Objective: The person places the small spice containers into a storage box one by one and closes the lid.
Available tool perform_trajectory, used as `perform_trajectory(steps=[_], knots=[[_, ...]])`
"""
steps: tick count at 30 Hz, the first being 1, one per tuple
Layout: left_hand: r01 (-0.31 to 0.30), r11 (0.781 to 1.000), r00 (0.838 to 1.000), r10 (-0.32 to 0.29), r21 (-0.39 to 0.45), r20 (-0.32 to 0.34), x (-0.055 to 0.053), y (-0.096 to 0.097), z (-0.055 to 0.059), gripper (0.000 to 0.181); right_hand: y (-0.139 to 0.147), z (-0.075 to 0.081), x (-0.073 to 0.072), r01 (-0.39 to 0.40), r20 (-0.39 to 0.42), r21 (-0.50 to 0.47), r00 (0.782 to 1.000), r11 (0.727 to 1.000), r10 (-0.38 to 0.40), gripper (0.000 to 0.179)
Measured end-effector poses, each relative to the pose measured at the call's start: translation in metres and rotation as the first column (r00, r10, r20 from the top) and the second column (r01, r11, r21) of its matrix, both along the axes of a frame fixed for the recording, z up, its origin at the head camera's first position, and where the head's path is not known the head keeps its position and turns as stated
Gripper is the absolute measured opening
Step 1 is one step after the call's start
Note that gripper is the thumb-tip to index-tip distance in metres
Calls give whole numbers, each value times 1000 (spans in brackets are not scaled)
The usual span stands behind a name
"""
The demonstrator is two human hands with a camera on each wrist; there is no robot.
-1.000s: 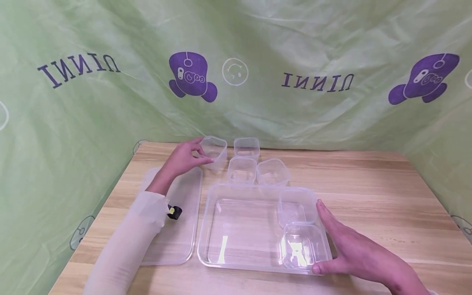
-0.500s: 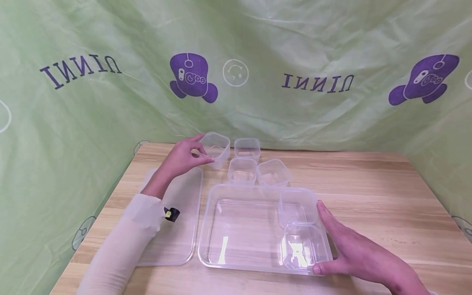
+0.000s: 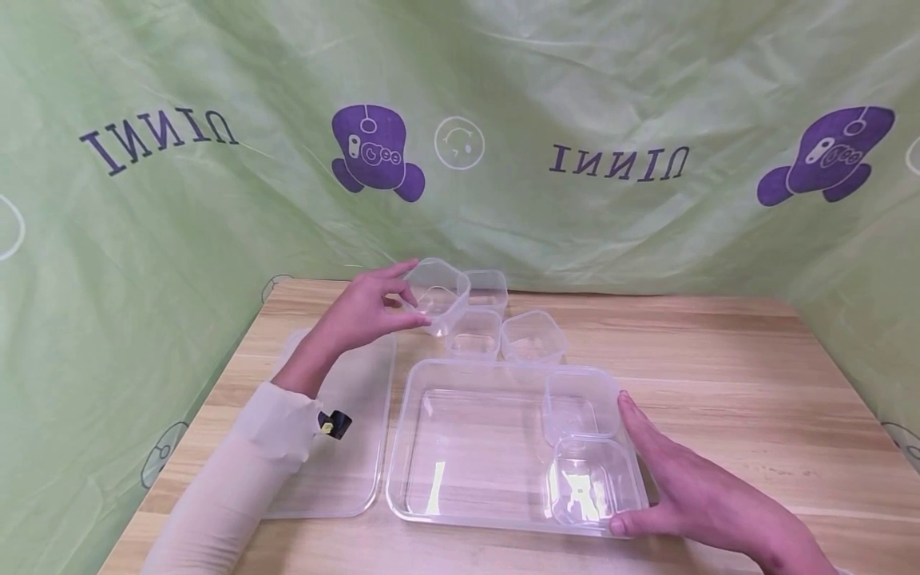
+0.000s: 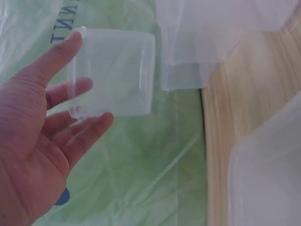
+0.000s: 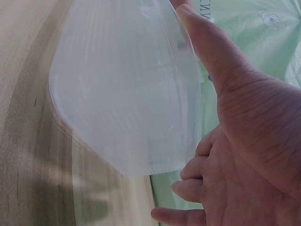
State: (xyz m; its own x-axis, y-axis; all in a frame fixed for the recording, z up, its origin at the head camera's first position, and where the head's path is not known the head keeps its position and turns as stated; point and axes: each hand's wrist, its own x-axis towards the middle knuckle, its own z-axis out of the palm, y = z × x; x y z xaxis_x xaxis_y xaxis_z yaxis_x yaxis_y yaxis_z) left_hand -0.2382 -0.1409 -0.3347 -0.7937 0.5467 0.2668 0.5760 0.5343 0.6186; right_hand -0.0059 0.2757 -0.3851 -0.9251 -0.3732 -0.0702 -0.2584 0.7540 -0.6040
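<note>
My left hand (image 3: 366, 311) pinches a small clear plastic container (image 3: 444, 297) by its side, thumb on one edge and fingertips at the opposite one. In the left wrist view that container (image 4: 115, 73) hangs before the green cloth. At the right corner of the large clear plastic box (image 3: 474, 463), my right hand (image 3: 693, 487) rests with thumb and fingers spread. Two small containers stand inside the box along its right side, a rear one (image 3: 568, 395) and a front one (image 3: 589, 471). In the right wrist view the box's wall (image 5: 122, 84) is beside the thumb.
Behind the box stand more small containers: one at the back (image 3: 490, 287), one before it (image 3: 476, 335), one to the right (image 3: 533, 335). A flat clear lid (image 3: 345, 471) lies left, partly under the left forearm. Green cloth (image 3: 575, 231) borders the wooden table (image 3: 719, 359).
My left hand has raised the small container off the table at the back left and carried it rightward, now overlapping the other small containers in view. The right hand stays still.
</note>
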Motion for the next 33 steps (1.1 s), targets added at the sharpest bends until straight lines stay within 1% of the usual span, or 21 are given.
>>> perform_trajectory(steps=[4, 7, 11, 15, 18, 20, 24, 26, 29, 33], knots=[[34, 999, 995, -35, -18, -97, 6, 3, 5, 25, -1, 1, -1, 0, 10, -2, 1000, 1000, 0, 134], [54, 998, 989, -55, -7, -141, 12, 6, 9, 25, 0, 1, -2, 1, 19, -6, 1000, 1000, -1, 135], [105, 994, 985, -102, 15, -138, 19, 12, 12, 25, 0, 0, -2, -9, 15, -12, 1000, 1000, 10, 134], [136, 991, 983, -134, 6, -124, 26, 17, 14, 25, 0, 0, -2, -4, 12, -2, 1000, 1000, 5, 135], [175, 985, 976, -174, -3, -128, 31, 20, 14, 25, 0, 0, -1, 1, 14, 4, 1000, 1000, -1, 135], [210, 978, 967, -210, -13, -142, 33, 22, 14, 25, 1, 0, -2, -1, 13, 6, 1000, 1000, 1, 135], [291, 956, 940, -293, -36, -177, 38, 28, 14, 27, 1, 0, -2, -8, 8, 2, 1000, 1000, 8, 134], [321, 945, 927, -326, -56, -186, 41, 31, 13, 27, 1, -1, -3, -21, -4, -1, 1000, 1000, 21, 133], [368, 927, 910, -376, -79, -175, 46, 36, 11, 28, 1, -1, -3, -31, -14, -4, 999, 1000, 31, 133], [423, 900, 889, -435, -108, -144, 51, 42, 8, 28, 1, -1, -2, -26, -8, -3, 1000, 1000, 26, 133]])
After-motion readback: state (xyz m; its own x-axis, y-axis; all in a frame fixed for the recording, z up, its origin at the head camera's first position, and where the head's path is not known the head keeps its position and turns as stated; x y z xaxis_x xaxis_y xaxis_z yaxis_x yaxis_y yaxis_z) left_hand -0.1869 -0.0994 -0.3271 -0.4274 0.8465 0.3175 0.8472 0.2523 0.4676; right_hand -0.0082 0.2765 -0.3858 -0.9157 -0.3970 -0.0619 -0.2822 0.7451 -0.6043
